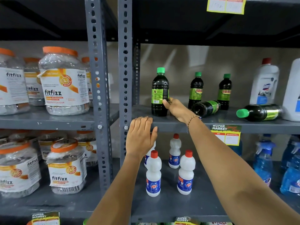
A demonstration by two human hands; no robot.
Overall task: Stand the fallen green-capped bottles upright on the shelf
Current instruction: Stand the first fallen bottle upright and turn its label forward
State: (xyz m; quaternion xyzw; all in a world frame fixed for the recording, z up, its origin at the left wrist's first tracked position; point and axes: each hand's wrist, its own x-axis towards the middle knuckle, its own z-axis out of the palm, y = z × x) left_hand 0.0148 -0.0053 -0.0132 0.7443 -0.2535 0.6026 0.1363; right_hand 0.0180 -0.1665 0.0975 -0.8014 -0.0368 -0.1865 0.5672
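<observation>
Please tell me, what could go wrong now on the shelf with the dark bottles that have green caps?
1. The right hand holds the upright bottle low on its body; letting go carelessly could tip it.
2. Drawing back, that arm could bump the fallen bottle just behind the wrist and set it rolling.
3. The other fallen bottle lies near the shelf edge and may roll off.

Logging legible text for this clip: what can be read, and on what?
"fitfizz", "ORANGE FLAVOUR": orange-lidded jar
"SUN…", cut off: upright green-capped bottle
"SUPER MARKET": shelf-edge tag
"Rin", probably: white bottle
Held bottle, top price tag: unreadable.
</observation>
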